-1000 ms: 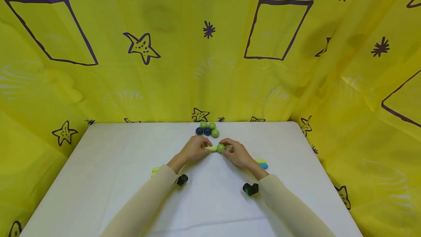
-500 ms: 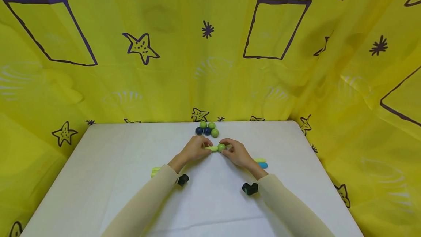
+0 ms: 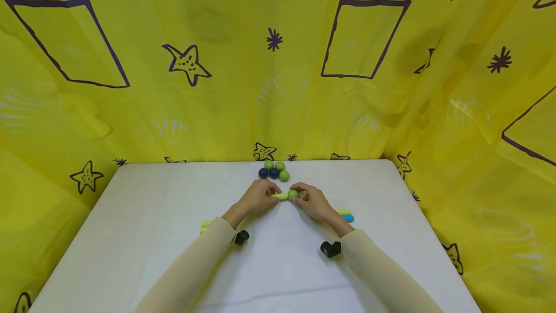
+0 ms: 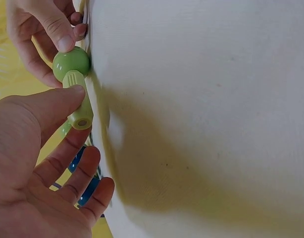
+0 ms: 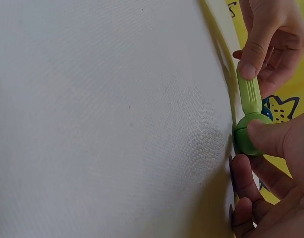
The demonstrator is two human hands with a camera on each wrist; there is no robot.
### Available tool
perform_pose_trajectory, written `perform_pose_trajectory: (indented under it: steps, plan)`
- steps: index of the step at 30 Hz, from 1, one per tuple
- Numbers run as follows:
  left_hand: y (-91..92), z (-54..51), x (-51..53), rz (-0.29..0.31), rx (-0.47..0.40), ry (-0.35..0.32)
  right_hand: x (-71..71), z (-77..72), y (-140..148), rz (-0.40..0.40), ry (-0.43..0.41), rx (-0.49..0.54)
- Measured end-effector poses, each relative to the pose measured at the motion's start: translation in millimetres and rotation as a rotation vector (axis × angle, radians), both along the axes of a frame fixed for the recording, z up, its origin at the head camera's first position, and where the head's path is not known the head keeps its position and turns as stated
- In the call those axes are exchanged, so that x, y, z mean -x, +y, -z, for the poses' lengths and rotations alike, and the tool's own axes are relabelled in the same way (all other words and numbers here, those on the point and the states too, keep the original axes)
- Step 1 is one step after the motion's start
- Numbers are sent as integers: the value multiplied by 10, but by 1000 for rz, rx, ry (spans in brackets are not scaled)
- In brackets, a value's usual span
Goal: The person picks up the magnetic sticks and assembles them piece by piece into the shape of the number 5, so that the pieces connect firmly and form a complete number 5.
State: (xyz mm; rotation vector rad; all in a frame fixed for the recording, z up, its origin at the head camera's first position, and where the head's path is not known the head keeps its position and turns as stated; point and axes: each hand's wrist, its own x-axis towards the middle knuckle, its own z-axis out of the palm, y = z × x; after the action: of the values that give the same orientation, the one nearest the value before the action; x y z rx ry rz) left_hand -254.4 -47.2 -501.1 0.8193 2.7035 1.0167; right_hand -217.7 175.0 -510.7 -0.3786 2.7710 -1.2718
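Note:
Between thumb and fingers, my left hand point(image 3: 259, 195) pinches a light green ribbed rod point(image 4: 81, 108). Its near end shows a small grey round inset in the left wrist view. At the rod's other end sits a glossy green ball point(image 5: 246, 140), touching it. My right hand point(image 3: 315, 203) pinches that ball, thumb on one side and fingers on the other. Both hands are close together over the far half of the table. Just beyond them is a cluster of green balls point(image 3: 284, 176) and dark blue balls point(image 3: 263, 173).
Light green rods point(image 3: 206, 226) lie partly behind the left forearm. Near the right forearm lie another light green rod point(image 3: 344, 212) and a blue rod point(image 3: 348, 219). Everything rests on a white-covered table point(image 3: 152, 255). A yellow patterned curtain point(image 3: 234, 100) hangs behind and beside it.
The rod and ball have shifted very slightly to the right within the hands' grip. Both hands keep nearly the same place, and the other balls and rods have not moved.

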Motion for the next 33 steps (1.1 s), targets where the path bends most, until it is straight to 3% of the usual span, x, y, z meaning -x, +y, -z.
perform_pose_trajectory:
  steps: [5,8,17,23,33]
  plan:
    - [-21,-31,-5,4,-14,15,6,-6,2,-10,10,-2]
    - [-45,-57,-8,-28,-38,31,7,-3,8,-6,12,-8]
    - [-155,-57,95,-240,-172,140,-6,-17,-13,6,-6,-8]
    - [-180,9,153,-387,-179,151,-28,19,-27,8,-5,5]
    - [-174,94,307,-484,-152,114,-13,27,-27,13,7,-2]
